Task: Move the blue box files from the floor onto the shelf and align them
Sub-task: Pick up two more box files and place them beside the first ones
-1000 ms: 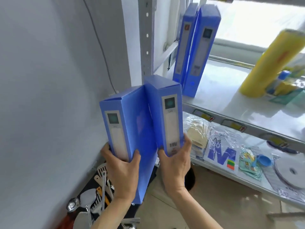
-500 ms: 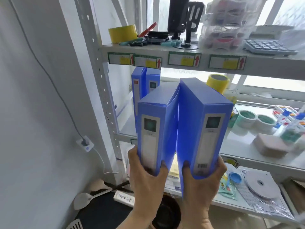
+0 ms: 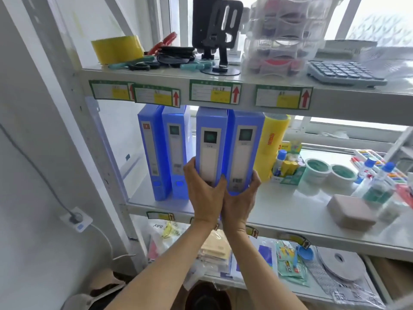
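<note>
**Head view: two blue files go onto the middle shelf, side by side**

Head camera looks down both forearms as a person brings a pair of blue box files up to the middle shelf (image 3: 290, 211) of a white metal rack. The left hand (image 3: 204, 193) clamps the base of the left-held file (image 3: 210, 148), thumb and fingers wrapped round its lower corners; the right hand (image 3: 240, 198) grips the base of the right-held file (image 3: 244, 151) the same way, fingers curled on its outer edge. Both files stand upright, spines facing out, sides touching. Their bases are hidden by the hands, so it cannot be told whether they rest on the board or hang just above it.

At nine o'clock from the pair, two shelved files (image 3: 165, 151) already stand upright, with a narrow gap between them and the newcomers. At three o'clock, a yellow roll (image 3: 273, 144) stands just beside the right-held file (little room to spare on that side).

Doing this step well likely means setting both bases flat on the board first, then sliding the pair toward nine o'clock until they meet the shelved files, keeping clear of the roll. The tops sit close under the upper shelf (image 3: 245, 86), so a level push should serve better than a tilt. Spines probably still need evening up against the neighbours' fronts before the hands let go.
</note>
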{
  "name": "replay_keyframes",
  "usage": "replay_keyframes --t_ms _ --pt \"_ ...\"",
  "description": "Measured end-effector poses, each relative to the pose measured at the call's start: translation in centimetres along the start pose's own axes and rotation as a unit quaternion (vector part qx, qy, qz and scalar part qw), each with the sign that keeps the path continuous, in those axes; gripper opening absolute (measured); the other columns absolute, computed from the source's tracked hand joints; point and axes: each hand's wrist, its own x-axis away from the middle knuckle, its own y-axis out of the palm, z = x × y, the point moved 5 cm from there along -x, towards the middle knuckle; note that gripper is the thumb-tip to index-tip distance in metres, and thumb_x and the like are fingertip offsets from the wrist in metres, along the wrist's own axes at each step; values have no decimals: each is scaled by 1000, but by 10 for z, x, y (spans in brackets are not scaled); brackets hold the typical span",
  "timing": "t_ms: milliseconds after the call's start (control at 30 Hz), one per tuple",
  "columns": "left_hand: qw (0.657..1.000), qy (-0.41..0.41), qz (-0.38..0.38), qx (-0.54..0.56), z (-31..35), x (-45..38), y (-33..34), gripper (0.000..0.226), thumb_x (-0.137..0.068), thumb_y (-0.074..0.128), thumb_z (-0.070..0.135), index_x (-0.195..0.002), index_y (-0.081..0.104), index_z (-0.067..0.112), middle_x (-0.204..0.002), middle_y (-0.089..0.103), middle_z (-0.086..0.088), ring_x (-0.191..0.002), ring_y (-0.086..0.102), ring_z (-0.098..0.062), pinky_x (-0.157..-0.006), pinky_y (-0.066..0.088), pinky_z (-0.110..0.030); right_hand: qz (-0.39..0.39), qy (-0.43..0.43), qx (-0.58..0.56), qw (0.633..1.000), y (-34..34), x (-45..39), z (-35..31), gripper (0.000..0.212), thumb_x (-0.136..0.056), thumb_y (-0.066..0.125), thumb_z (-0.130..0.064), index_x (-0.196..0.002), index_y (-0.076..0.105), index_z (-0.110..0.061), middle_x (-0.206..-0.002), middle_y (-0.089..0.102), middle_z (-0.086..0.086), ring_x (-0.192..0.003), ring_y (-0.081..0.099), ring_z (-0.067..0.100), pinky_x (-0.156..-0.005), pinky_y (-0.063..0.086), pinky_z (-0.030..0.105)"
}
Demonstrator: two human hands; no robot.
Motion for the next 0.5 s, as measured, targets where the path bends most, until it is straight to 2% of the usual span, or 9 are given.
replay_keyframes --t_ms 67,133,200,267,367,433,500 --pt "1000 20 1 -7 -9 -16 10 68 -77 72 27 -131 32 29 -129 44 5 -117 50 -13 -89 48 -11 -12 -12 -4 1000 14 -14 10 69 -76 82 -30 -131 40 -27 -122 56 -1 -108 58 18 -85 55 44" --pt "999 37 -1 -19 -17 -28 18 65 -77 71 30 -129 31 31 -130 46 -2 -119 51 -19 -88 54 -26 -22 -24 -6 999 25 -25 18 68 -77 82 -29 -132 40 -24 -121 55 -2 -107 57 16 -86 55 42" --pt "998 45 -8 -32 -25 -36 24 63 -79 70 32 -128 30 32 -130 46 -5 -118 52 -20 -88 54 -28 -33 -26 -8 999 35 -33 26 69 -78 81 -27 -134 40 -23 -122 53 -6 -108 55 11 -88 55 37" --pt "998 41 -14 -39 -36 -41 28 65 -80 69 32 -133 30 29 -132 45 -5 -120 50 -17 -90 49 -23 -44 -30 -4 999 43 -38 34 72 -79 81 -26 -137 39 -23 -125 50 -8 -113 53 8 -92 54 35" --pt "999 12 -17 -41 -50 -49 31 74 -83 68 31 -143 28 16 -141 41 -6 -127 43 -14 -96 35 -8 -62 -45 14 997 51 -39 45 75 -80 80 -30 -141 37 -21 -131 49 -3 -119 51 11 -94 53 39" --pt "999 -11 -23 -29 -55 -51 31 76 -85 68 28 -146 26 12 -143 39 -3 -127 39 -8 -89 29 7 -74 -54 29 995 54 -38 52 76 -80 79 -32 -142 36 -19 -133 49 -1 -120 50 11 -95 54 39" --pt "999 -19 -35 -24 -57 -51 30 76 -86 68 24 -147 25 10 -139 37 4 -124 35 -3 -81 28 13 -86 -55 39 994 54 -37 59 79 -79 80 -31 -143 35 -17 -135 48 2 -122 48 10 -97 52 35"
